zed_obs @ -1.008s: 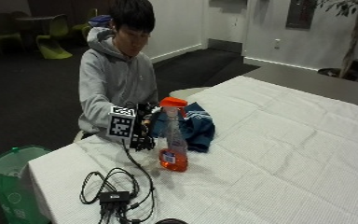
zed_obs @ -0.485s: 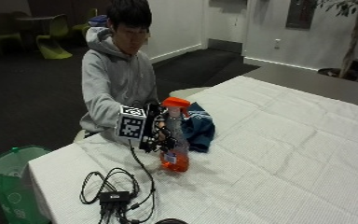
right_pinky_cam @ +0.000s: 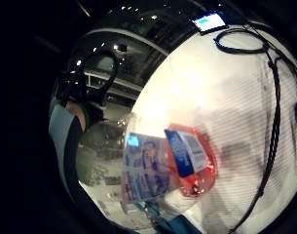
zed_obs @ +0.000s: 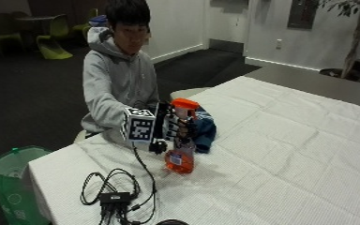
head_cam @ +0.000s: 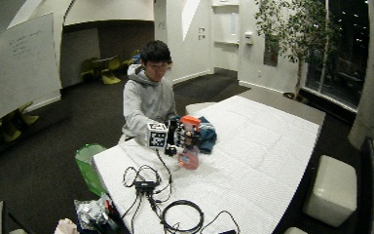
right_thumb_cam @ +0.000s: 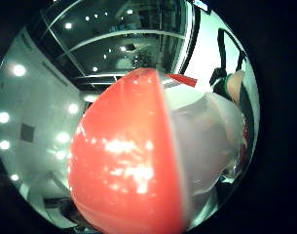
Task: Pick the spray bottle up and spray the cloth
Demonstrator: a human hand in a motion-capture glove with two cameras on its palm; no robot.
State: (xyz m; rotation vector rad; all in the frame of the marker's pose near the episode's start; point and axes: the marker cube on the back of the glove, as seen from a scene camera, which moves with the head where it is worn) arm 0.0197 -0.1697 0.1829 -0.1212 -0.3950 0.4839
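Gripping the spray bottle upright by its neck in my right hand, cloth just beyond, nozzle needs aiming there.

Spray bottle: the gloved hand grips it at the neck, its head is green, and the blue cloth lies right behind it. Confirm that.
Not quite. The spray bottle has an orange head, not green; the outside view shows it plainly, and the thumb side palm view agrees. The rest stands: the gloved hand grips it at the neck, and the blue cloth lies right behind it on the table.
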